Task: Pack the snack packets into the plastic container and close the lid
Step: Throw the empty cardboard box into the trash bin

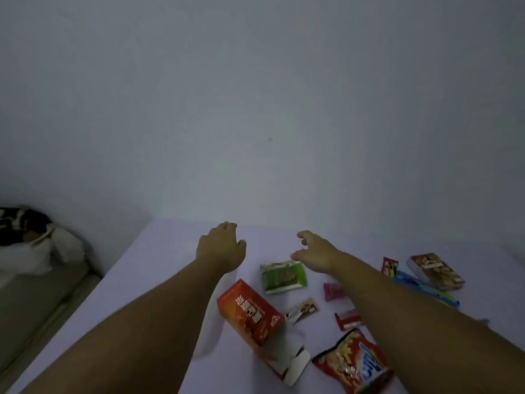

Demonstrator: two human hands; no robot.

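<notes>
Head view puts your two bare forearms stretched out over the pale lilac table (159, 268), both hands empty. At the far left, off the table, lies a heap of white and dark cloth (31, 240). Your left hand (221, 245) hovers palm down near the table's far edge, its fingers loosely curled downward and gripping nothing. Just nearer to you than that wrist lies the open orange-red cardboard snack box (250, 311), its white flap spread toward you. Right of it, the green foil snack packet (283, 276) lies flat, just below the thumb of your right hand (315, 253), whose fingers are spread and relaxed above the table, touching nothing that you can make out. Near your right forearm sit a small pale card-like packet (305, 308), a pink wrapper (333, 291), a small red wrapper (348, 319) and a red crisp bag with blue lettering (355, 362). Beyond the forearm lie a dark red sachet (389, 265), a blue packet (420, 288) and a brown rectangular box (436, 270) resting on it.
</notes>
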